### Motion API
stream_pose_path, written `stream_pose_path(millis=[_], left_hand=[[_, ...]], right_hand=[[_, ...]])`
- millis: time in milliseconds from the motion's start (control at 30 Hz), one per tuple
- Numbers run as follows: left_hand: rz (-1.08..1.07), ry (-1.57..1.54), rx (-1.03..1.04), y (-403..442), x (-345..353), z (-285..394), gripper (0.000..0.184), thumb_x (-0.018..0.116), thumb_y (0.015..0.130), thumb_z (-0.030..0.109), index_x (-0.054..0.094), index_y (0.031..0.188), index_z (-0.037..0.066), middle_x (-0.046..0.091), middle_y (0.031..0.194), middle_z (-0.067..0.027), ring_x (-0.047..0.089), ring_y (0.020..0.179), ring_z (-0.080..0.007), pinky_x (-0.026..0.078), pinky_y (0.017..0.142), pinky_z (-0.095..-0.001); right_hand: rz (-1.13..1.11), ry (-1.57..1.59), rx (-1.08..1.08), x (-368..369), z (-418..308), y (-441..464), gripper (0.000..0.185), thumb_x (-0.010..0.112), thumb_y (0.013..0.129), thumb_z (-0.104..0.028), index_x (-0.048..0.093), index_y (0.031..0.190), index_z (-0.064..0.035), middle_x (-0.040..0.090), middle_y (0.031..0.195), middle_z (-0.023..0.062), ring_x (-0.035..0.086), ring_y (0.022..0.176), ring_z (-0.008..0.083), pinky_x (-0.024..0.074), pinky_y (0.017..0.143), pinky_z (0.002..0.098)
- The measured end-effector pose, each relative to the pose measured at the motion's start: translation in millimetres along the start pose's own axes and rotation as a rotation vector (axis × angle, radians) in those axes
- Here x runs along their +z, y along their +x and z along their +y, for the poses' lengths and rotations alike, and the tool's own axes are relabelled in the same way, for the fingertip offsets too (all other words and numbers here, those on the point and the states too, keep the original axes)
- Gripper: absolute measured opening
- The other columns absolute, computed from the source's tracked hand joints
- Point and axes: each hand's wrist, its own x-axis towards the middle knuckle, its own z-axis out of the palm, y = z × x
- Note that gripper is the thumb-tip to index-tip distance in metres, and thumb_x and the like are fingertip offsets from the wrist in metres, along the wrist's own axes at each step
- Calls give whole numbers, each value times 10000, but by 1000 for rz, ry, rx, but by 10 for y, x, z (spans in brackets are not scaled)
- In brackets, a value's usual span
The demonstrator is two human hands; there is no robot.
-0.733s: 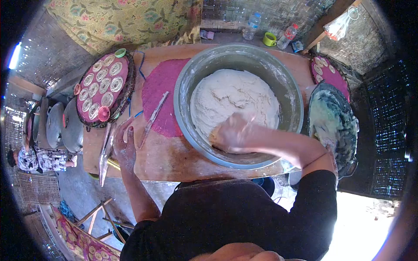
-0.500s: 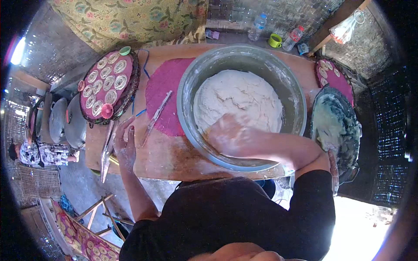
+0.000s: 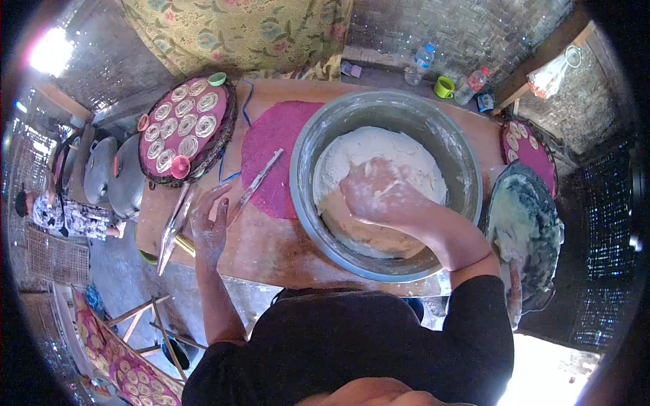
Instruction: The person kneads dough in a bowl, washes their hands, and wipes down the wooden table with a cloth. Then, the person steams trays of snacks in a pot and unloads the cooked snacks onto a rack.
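A large grey basin [image 3: 467, 162] on the table holds a pale floury mass [image 3: 420, 159], with a tan patch along its near side. My right hand [image 3: 379, 189] is inside the basin, against the top of this mass. It is dusted white, and motion smears its fingers. My left hand [image 3: 211, 227] is over the table's left part, fingers apart and flour on them, holding nothing. Close beside it lie a long, flat, wrapped strip [image 3: 175, 230] and a yellowish rod [image 3: 185, 245]. A thin stick [image 3: 257, 179] rests on the pink cloth [image 3: 274, 145] left of the basin.
A round tray [image 3: 159, 132] of coiled pale rounds stands back left. At right are a dark bowl [image 3: 525, 223] with pale residue and another tray [image 3: 531, 155]. Bottles [image 3: 420, 65] and a green cup [image 3: 443, 86] line the back ledge. Another person [image 3: 74, 216] is far left.
My right hand has moved from the near left of the floury mass towards its far middle, uncovering the tan patch. My left hand stays open near the strip. The camera view has shifted.
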Motion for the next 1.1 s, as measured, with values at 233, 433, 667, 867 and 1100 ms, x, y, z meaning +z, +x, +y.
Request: stream_pose_path(millis=[233,433,667,867,1100], left_hand=[[39,-68,-17,-21,45,91,217,550,909,48,624,1111,24,626,1135,-113,564,1096,-226,409,971,-352],[56,-10,-53,-155,-35,-20,216,567,895,75,635,1095,26,634,1112,-119,580,1075,-241,425,955,-355],[41,-26,-16,-201,-96,77,204,559,901,81,639,1080,26,632,1118,-123,573,1089,-249,424,957,-362],[91,-35,-48,-296,-170,1,205,553,900,75,645,1078,29,638,1103,-131,576,1087,-257,427,957,-370],[67,-7,-113,-354,-270,20,203,566,892,90,652,1064,27,652,1075,-136,592,1065,-276,444,932,-382]], right_hand=[[-460,485,278,931,-273,580,277,561,815,-208,672,987,-21,654,1029,178,618,845,427,499,668,548],[-349,528,420,-469,156,86,275,519,857,-254,677,972,-60,638,1072,190,556,1039,433,497,761,565],[-571,429,331,128,56,509,237,454,902,-222,659,978,-134,584,1169,139,570,1035,339,448,894,449],[-390,556,331,229,238,629,374,563,840,-271,582,1165,-86,516,1263,184,489,1167,372,404,929,618],[-418,501,399,-527,387,551,290,508,876,-201,639,1090,-56,586,1154,242,565,1111,352,455,926,501]])
